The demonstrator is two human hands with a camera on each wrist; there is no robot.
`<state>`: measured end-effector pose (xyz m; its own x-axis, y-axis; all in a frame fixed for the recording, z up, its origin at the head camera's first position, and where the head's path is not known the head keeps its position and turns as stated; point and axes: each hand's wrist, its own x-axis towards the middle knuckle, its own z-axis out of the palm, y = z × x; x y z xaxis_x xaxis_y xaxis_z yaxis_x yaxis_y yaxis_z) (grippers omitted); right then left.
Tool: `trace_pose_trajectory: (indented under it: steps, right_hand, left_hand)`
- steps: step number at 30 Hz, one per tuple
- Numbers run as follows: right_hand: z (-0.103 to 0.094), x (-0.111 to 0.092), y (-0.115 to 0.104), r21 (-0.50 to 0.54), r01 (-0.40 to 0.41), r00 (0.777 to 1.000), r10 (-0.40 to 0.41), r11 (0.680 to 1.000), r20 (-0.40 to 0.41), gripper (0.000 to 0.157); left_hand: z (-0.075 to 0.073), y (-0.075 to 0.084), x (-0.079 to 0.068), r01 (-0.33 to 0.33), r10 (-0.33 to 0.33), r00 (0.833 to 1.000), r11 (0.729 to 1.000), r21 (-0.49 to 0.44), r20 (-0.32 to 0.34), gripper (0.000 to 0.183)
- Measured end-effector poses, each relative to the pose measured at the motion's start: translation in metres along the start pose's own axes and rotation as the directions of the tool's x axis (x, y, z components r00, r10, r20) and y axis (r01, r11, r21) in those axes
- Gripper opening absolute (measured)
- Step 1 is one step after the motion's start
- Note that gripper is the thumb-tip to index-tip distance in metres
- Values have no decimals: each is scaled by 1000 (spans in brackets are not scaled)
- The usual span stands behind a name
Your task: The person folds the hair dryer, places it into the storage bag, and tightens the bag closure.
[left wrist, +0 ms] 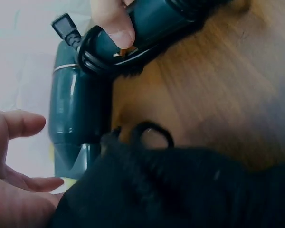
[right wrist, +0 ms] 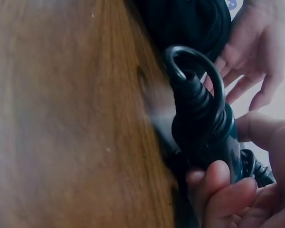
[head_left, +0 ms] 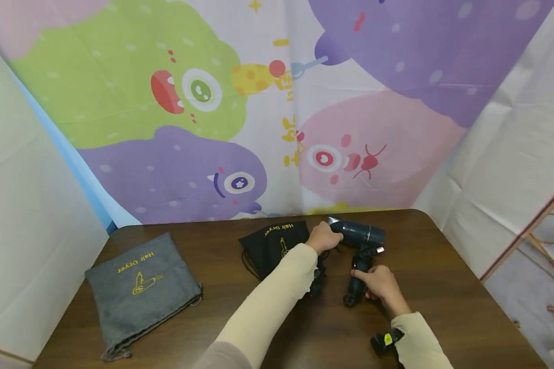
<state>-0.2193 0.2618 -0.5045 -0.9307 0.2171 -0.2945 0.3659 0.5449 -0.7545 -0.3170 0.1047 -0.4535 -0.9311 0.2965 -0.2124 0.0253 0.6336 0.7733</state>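
A dark teal hair dryer (head_left: 357, 233) is near the back right of the table, its cord (left wrist: 92, 57) wound round the handle. My right hand (head_left: 382, 283) grips the handle, thumb on one side and curled fingers on the other in the right wrist view. Beside the silvery nozzle (left wrist: 78, 159) is my left hand (head_left: 324, 237), its fingers apart and loosely bent. A black drawstring pouch (head_left: 277, 246) marked "Hair Dryer" in yellow lies left of the dryer, partly covered by my left forearm. In the left wrist view the dark pouch hides part of the left hand and nozzle.
A grey drawstring pouch (head_left: 143, 287) with the same yellow print lies flat at the left of the brown wooden table (head_left: 323, 338). Behind the table's back edge hangs a cartoon-printed cloth (head_left: 277, 195). Pale panels (head_left: 489, 169) stand on both sides.
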Motion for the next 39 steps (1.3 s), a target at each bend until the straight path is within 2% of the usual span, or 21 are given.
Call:
trace_pose_trajectory:
  steps: [4, 7, 11, 14, 15, 18, 23, 25, 27, 30, 35, 39]
  right_hand:
    - [2, -4, 2, 53, -24, 999, 22, 998, 46, 35]
    - [2, -5, 2, 85, -30, 998, 25, 996, 56, 34]
    - [0, -4, 0, 82, -33, 998, 30, 996, 48, 33]
    - [0, -4, -1, 100, -40, 998, 35, 994, 49, 32]
    - [0, -4, -2, 112, -41, 998, 36, 993, 48, 32]
    - [-1, -5, -1, 140, -35, 999, 30, 990, 37, 33]
    - [-1, -11, 2, 185, -13, 1000, 10, 983, 21, 31]
    - [0, -13, 2, 207, -1, 1000, 0, 978, 7, 30]
    - [0, -14, 2, 225, 18, 1000, -15, 974, -15, 30]
    - [0, -15, 0, 244, 48, 997, -34, 969, -62, 30]
    - [-2, -21, -8, 264, 67, 994, -40, 962, -106, 31]
    - [-1, -27, -13, 266, 80, 992, -50, 961, -118, 33]
  left_hand:
    - [9, -3, 3, 17, -17, 1000, 999, 28, -21, 34]
    - [12, -2, 4, 43, -43, 999, 999, 22, -21, 27]
    - [12, 0, 7, 89, -90, 996, 995, -38, -20, 56]
    - [9, -2, 13, 118, -120, 992, 990, -78, -25, 26]
    - [8, -3, 15, 129, -132, 991, 988, -88, -29, 24]
    - [7, -1, 15, 155, -159, 987, 982, -109, -26, 33]
    - [10, 6, 6, 158, -163, 986, 983, -90, -46, 22]
    - [10, 9, 2, 166, -174, 983, 979, -117, -64, 33]
    - [10, 12, 0, 175, -193, 977, 968, -182, -88, 48]
    - [8, 15, -2, 162, -204, 970, 948, -273, -133, 58]
    - [5, 17, -2, 94, -179, 963, 924, -370, -203, 40]
    - [2, 14, -6, 50, -182, 946, 901, -432, -270, 34]
